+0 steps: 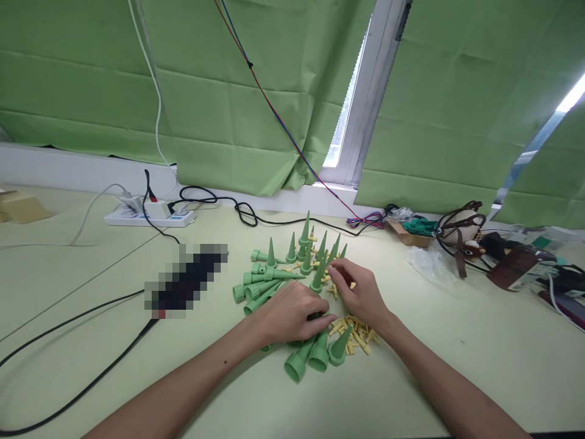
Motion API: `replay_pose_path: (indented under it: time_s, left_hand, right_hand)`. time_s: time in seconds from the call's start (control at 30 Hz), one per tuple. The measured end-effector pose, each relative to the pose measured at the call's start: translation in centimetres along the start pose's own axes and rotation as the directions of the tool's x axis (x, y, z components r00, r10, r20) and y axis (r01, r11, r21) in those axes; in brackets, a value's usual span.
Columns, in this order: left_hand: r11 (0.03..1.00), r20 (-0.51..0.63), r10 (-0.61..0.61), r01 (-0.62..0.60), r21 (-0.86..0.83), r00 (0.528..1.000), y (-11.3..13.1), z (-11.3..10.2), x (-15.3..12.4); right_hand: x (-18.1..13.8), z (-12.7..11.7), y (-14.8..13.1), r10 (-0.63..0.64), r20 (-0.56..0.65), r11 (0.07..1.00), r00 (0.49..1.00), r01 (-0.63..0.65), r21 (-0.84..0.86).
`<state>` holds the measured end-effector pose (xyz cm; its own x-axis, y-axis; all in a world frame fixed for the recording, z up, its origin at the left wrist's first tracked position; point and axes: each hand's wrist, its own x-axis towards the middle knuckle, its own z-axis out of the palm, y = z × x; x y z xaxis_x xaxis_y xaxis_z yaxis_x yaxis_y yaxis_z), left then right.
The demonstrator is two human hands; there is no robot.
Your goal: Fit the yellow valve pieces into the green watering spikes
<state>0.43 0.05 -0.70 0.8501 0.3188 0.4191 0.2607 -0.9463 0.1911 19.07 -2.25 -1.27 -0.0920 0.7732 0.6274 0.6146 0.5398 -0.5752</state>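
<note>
So the left hand (292, 310) is curled over a bunch of green cones lying on their sides (319, 358), and the right hand (361, 291) has its fingers bent right by the upright green cones (305, 233). Hands are close but apart. Can't really tell if either one's gripping anything, fingers block it. Yellow pieces (363, 332) (quite the heap) sit on the table (448, 353) just below the right hand.

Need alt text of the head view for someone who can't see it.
A person's left hand and right hand reach among green cones, some standing, others lying on their sides, on a pale table; small yellow pieces are heaped nearby.
</note>
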Motion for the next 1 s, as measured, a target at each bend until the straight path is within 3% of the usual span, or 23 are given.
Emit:
replay_pose_path:
  time_s: [0.17, 0.27, 0.37, 0.53, 0.67, 0.87, 1.0]
  left_hand:
    - [0.994, -0.201, -0.059, 0.038, -0.107, 0.978, 0.0, -0.1, 0.2]
    - [0.967, -0.307, -0.18, 0.111, -0.227, 0.935, 0.2, -0.4, 0.5]
    - [0.913, -0.344, -0.318, 0.189, -0.36, 0.883, 0.3, -0.7, 0.6]
    - [0.785, -0.351, -0.511, 0.259, -0.562, 0.785, 0.3, -1.2, 0.8]
    - [0.682, -0.315, -0.595, 0.256, -0.685, 0.739, 0.1, -1.3, 0.9]
    - [0.623, -0.271, -0.636, 0.274, -0.733, 0.723, 0.1, -1.3, 0.9]
    - [0.539, -0.201, -0.666, 0.277, -0.796, 0.718, 0.2, -1.5, 1.0]
  right_hand:
    - [0.0, -0.1, -0.2, -0.039, 0.015, 0.999, 0.999, 0.039, 0.011]
    - [-0.1, -0.1, -0.3, -0.051, 0.026, 0.999, 0.998, 0.05, 0.017]
    - [-0.1, -0.2, -0.4, -0.063, 0.061, 0.998, 0.996, 0.061, 0.031]
    - [-0.2, -0.2, -0.6, -0.138, 0.171, 0.989, 0.976, 0.127, 0.073]
    - [-0.4, -0.1, -0.5, -0.143, 0.22, 0.99, 0.965, 0.136, 0.048]
    - [-0.6, 0.4, -0.4, -0.15, 0.249, 0.989, 0.957, 0.149, 0.021]
    - [-0.8, 0.6, -0.3, -0.186, 0.18, 0.983, 0.966, 0.183, 0.029]
